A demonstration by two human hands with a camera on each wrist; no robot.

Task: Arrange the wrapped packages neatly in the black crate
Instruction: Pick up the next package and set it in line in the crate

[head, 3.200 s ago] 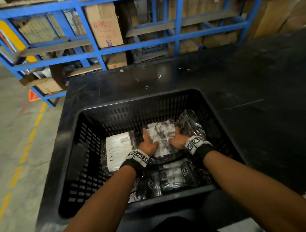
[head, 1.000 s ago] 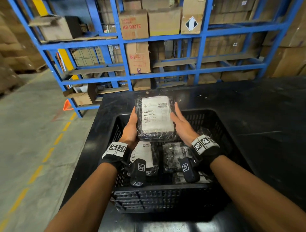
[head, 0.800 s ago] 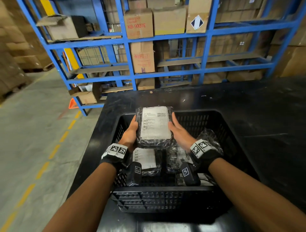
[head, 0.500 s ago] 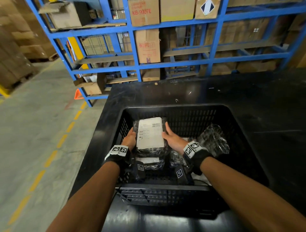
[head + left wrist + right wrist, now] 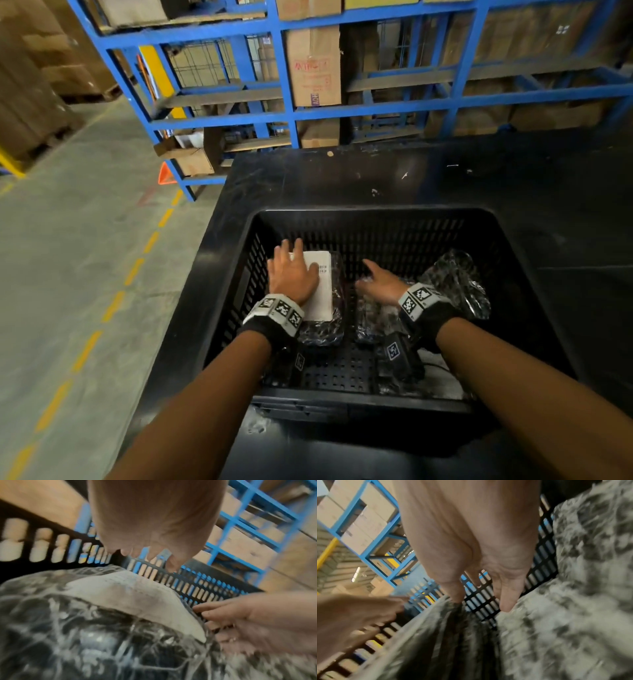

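Observation:
The black crate (image 5: 370, 213) stands on a black table. A wrapped package with a white label (image 5: 323, 291) lies at the crate's left side, and my left hand (image 5: 293, 270) rests flat on it with straight fingers. In the left wrist view the same label (image 5: 128, 595) curves under my left hand (image 5: 150, 550). My right hand (image 5: 378, 282) is open, fingers spread, over a second wrapped package (image 5: 371, 318) in the middle. A crumpled plastic-wrapped package (image 5: 459, 281) leans against the right wall. In the right wrist view my right hand's fingers (image 5: 506, 599) touch the wrap.
The black table (image 5: 513, 178) stretches away behind and to the right of the crate. Blue shelving (image 5: 291, 113) with cardboard boxes stands behind it. A concrete floor with a dashed yellow line (image 5: 133, 270) lies to the left. Part of the perforated crate floor (image 5: 339, 370) shows near me.
The labelled package, held between both hands above the crate, came down into its left side. Both hands let go; the left now lies flat on it and the right moved rightward.

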